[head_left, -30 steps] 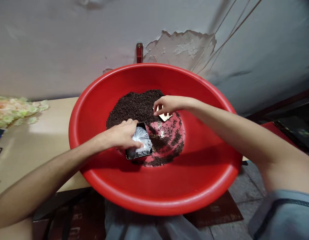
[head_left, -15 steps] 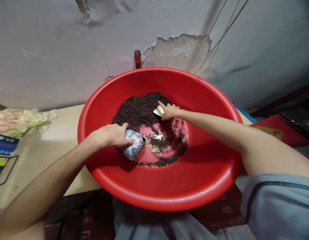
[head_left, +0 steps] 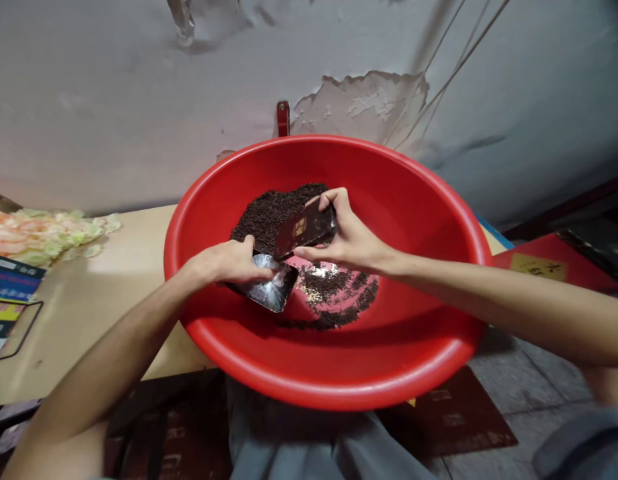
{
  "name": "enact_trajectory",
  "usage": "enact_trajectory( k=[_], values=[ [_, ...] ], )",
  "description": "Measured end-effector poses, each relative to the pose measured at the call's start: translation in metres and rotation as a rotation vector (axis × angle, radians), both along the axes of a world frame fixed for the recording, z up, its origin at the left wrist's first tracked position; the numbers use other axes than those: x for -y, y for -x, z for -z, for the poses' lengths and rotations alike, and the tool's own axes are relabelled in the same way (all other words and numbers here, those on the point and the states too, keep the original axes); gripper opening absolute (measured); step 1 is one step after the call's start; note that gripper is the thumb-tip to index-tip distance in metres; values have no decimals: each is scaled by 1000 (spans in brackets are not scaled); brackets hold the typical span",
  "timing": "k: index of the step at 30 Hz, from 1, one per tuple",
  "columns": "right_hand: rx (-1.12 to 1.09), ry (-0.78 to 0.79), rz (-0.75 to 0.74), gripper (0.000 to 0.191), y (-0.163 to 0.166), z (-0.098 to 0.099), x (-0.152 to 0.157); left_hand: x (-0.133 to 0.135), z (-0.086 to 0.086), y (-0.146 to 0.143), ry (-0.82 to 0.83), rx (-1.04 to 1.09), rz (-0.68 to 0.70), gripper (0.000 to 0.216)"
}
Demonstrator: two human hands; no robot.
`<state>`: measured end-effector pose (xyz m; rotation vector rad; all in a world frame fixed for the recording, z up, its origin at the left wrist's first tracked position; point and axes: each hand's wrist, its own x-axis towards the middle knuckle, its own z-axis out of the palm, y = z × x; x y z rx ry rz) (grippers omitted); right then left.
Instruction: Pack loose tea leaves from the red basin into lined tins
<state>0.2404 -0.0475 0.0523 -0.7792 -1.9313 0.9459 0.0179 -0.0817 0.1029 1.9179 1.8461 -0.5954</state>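
My left hand [head_left: 231,261] grips an open dark tin [head_left: 273,293] lined with a clear plastic bag, holding it tilted low over the basin. In my right hand [head_left: 356,243] is a small dark box [head_left: 307,228] with a gold emblem on its outer face. The box is tipped toward the tin's mouth, its lower end right at the tin's edge; its inside is hidden. Both are inside a large red plastic basin [head_left: 333,393]. Dark loose granules like tea leaves [head_left: 263,213] are heaped at the basin's back left, with thin streaks over the bottom.
The basin rests partly on a pale wooden table [head_left: 89,287]. Artificial flowers [head_left: 49,233] and a printed package [head_left: 11,293] lie at the left. A red box [head_left: 549,263] is at the right. Behind stands a peeling wall [head_left: 363,100] with hanging cords [head_left: 453,70].
My right hand has lifted the small box from beside the heap, moved it left and turned it over toward the tin. My left hand keeps the tin in nearly the same place.
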Motion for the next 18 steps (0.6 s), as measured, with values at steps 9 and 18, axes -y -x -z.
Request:
enact_trajectory(
  k=[9,18],
  values=[
    [-131,370,-58,62,7,22,46,18,19,11,-170,21,5,68],
    [52,285,32,59,0,30,55,23,26,21,-217,77,43,63]
  ],
)
